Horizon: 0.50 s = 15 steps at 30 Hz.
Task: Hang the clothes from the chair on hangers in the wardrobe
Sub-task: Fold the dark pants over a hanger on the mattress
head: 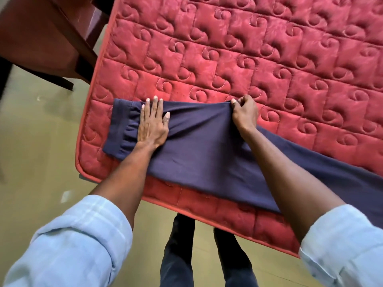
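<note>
navy trousers (pixel 207 154) lying across the near corner of the red mattress (pixel 248 48); left hand (pixel 152 123) pressing flat by the waistband with fingers straight and slightly spread, right hand (pixel 244 113) pinching the far fabric edge. likely risk: an uneven pull would skew the fold, or drag the overhanging leg toward the floor.

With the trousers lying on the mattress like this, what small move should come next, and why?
Probably draw the right hand rightward to pull out the creases: it pinches the far edge of the trousers, while the left hand presses flat near the waistband on the mattress.
</note>
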Available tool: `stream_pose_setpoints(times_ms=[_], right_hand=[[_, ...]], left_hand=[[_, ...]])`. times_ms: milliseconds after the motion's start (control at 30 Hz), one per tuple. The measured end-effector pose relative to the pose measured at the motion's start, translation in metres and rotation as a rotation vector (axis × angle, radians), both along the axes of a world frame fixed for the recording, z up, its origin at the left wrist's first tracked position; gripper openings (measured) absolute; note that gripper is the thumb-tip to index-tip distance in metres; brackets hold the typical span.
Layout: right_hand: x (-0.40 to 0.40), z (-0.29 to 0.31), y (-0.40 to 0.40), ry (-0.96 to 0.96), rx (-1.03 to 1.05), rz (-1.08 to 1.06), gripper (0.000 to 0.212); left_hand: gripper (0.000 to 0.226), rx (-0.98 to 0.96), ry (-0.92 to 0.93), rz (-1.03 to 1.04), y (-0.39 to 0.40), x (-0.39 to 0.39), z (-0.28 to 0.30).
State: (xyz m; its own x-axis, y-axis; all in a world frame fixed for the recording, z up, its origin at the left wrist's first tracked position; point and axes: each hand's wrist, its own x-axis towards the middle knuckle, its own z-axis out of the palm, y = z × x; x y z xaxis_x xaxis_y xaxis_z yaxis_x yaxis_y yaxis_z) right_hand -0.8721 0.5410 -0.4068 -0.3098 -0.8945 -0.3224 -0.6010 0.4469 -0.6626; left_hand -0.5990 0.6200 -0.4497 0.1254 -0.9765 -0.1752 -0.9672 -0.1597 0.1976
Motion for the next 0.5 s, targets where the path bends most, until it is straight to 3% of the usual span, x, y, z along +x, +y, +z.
stream_pose_setpoints(times_ms=[67,133,200,267,300,367,433,500], right_hand=[[0.004,0.003,0.013,0.132,-0.139,-0.061,0.013],[0.008,0.0,0.03,0.357,-0.335,-0.017,0.023],[0.019,-0.009,0.058,0.419,-0.492,0.278,0.022],[0.022,-0.023,0.088,0.419,-0.473,0.581,0.028],[0.017,-0.03,0.097,0.44,-0.42,0.63,0.036],[0.007,-0.037,0.106,0.531,-0.29,0.546,0.052],[0.004,-0.036,0.107,0.576,-0.126,0.334,0.063],[0.007,-0.031,0.108,0.57,-0.054,0.212,0.067]], left_hand=[[0.065,0.001,-0.042,0.014,0.002,-0.004,-0.001],[0.067,-0.002,-0.065,0.048,0.0,-0.008,-0.001],[0.069,0.01,-0.083,0.092,-0.003,-0.004,-0.001],[0.071,0.028,-0.083,0.133,-0.005,0.001,-0.001],[0.073,0.034,-0.083,0.146,-0.007,0.002,-0.001],[0.075,0.034,-0.092,0.164,-0.011,0.004,-0.001],[0.074,0.011,-0.094,0.199,-0.013,0.002,0.002],[0.068,-0.102,-0.063,0.215,-0.008,-0.011,0.012]])
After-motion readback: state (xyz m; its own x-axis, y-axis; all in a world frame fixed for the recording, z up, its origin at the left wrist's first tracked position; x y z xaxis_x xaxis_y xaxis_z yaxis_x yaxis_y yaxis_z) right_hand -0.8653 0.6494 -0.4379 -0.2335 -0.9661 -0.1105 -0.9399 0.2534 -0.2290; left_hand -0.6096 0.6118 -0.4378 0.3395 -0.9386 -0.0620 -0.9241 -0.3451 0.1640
